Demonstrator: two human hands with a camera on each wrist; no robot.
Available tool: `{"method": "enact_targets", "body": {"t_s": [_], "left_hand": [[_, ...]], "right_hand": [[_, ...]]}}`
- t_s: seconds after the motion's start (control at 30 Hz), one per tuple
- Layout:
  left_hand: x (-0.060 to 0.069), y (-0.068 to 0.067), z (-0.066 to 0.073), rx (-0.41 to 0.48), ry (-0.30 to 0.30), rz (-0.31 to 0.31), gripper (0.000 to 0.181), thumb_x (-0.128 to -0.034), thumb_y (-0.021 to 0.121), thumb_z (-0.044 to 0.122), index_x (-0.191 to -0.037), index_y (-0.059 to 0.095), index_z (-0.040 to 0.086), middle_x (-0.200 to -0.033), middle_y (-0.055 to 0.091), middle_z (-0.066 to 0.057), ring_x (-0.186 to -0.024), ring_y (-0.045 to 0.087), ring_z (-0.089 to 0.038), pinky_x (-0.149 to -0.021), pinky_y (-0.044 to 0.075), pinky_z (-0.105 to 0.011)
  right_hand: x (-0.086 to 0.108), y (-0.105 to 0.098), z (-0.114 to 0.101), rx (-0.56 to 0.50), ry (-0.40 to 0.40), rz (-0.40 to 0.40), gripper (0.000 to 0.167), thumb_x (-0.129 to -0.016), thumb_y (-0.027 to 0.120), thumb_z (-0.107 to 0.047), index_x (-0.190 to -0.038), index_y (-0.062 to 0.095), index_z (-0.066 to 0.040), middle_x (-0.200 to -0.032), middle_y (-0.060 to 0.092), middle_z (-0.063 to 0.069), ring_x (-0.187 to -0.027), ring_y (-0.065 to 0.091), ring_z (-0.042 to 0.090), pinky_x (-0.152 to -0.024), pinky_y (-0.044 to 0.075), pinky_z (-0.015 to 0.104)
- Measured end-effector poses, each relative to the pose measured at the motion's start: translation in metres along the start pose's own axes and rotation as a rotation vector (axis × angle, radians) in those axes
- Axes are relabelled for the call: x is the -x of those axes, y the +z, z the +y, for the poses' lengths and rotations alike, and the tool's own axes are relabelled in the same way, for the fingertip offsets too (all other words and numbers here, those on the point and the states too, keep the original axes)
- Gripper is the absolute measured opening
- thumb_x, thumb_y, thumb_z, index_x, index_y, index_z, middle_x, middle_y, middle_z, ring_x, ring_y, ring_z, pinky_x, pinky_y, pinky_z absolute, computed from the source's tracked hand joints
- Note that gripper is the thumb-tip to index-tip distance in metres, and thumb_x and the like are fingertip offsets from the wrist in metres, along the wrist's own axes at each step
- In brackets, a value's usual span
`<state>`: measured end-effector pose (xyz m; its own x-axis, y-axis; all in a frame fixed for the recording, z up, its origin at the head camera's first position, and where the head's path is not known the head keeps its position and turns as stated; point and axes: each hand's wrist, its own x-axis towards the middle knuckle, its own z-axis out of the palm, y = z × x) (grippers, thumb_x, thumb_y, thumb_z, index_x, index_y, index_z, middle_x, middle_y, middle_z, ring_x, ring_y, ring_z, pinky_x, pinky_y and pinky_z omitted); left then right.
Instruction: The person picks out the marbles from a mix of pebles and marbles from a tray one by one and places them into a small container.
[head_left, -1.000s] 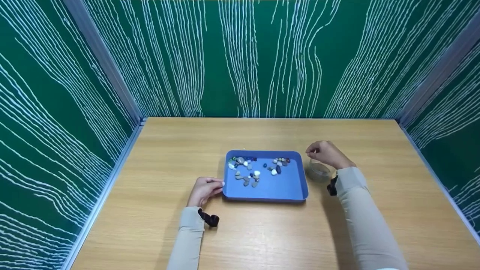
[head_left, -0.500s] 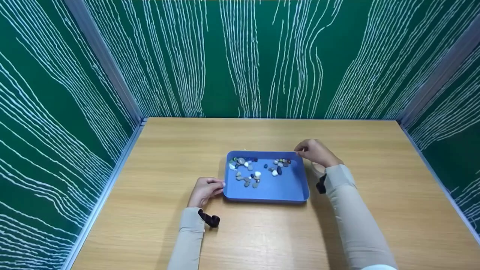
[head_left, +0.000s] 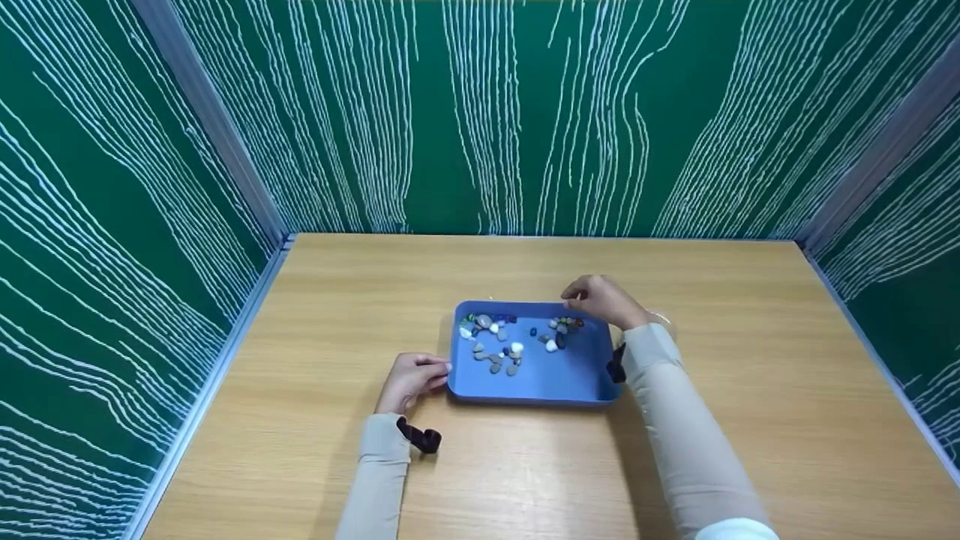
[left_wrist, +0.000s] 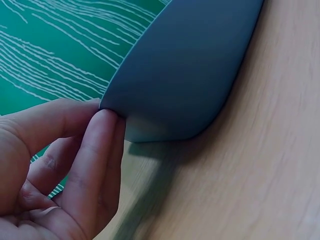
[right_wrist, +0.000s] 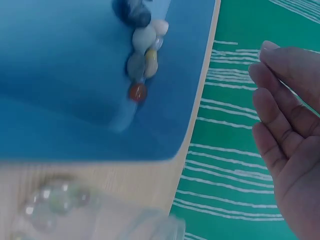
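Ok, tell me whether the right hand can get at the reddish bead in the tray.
Likely yes: the right hand is near the tray's far rim, and nothing covers the reddish bead, though stones sit close on one side.

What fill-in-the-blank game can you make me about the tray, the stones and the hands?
1. The tray that has stones lying in it is coloured ____.
2. The hand pinching the tray's rim is the person's ____ hand.
3. In the right wrist view, the see-through container is ____ the tray (inside or outside).
4. The wall behind the table has white lines on a ____ background.

Missing words: blue; left; outside; green.
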<state>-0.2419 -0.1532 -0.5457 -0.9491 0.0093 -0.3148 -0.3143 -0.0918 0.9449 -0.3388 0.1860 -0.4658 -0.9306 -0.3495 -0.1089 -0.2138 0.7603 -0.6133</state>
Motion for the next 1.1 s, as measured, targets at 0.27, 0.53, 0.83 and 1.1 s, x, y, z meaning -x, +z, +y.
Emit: {"method": "enact_targets", "body": {"t_s": [0.27,0.53,0.83,1.1], "left_hand": [[0.000,-0.001,-0.001,-0.013,-0.022,0.004,0.023,-0.0811,0.070,-0.004,-0.101,0.066,-0.014,-0.083,0.067,-0.007,-0.071,0.066,-0.010,-0.069,0.062,-0.022],[0.000,0.000,-0.001,0.036,0.005,-0.010,0.023,-0.0801,0.070,-0.006,-0.100,0.064,-0.017,-0.083,0.068,-0.008,-0.070,0.066,-0.011,-0.069,0.062,-0.021],[-0.001,-0.001,-0.003,0.043,0.000,-0.012,0.026,-0.0822,0.068,-0.007,-0.104,0.062,-0.018,-0.084,0.068,-0.010,-0.073,0.067,-0.012,-0.072,0.062,-0.022],[0.000,0.001,-0.002,0.058,0.005,-0.007,0.026,-0.0805,0.069,-0.009,-0.103,0.062,-0.019,-0.084,0.068,-0.010,-0.071,0.066,-0.010,-0.070,0.061,-0.021]], "right_hand": [[-0.013,0.015,-0.013,-0.011,-0.028,-0.020,0.025,-0.095,0.060,-0.018,-0.116,0.068,-0.006,-0.108,0.066,0.012,-0.091,0.061,0.026,-0.074,0.059,0.036],[-0.025,0.029,-0.023,0.006,-0.107,-0.009,0.025,-0.093,0.062,-0.014,-0.114,0.068,-0.001,-0.108,0.068,0.015,-0.095,0.063,0.026,-0.083,0.058,0.040],[-0.036,0.042,-0.034,0.025,-0.102,-0.049,0.025,-0.094,0.061,-0.012,-0.115,0.068,-0.003,-0.110,0.068,0.014,-0.099,0.063,0.026,-0.090,0.057,0.041],[-0.042,0.051,-0.034,0.039,-0.092,-0.078,0.024,-0.094,0.061,-0.010,-0.116,0.068,-0.004,-0.115,0.068,0.013,-0.103,0.064,0.026,-0.094,0.057,0.042]]}}
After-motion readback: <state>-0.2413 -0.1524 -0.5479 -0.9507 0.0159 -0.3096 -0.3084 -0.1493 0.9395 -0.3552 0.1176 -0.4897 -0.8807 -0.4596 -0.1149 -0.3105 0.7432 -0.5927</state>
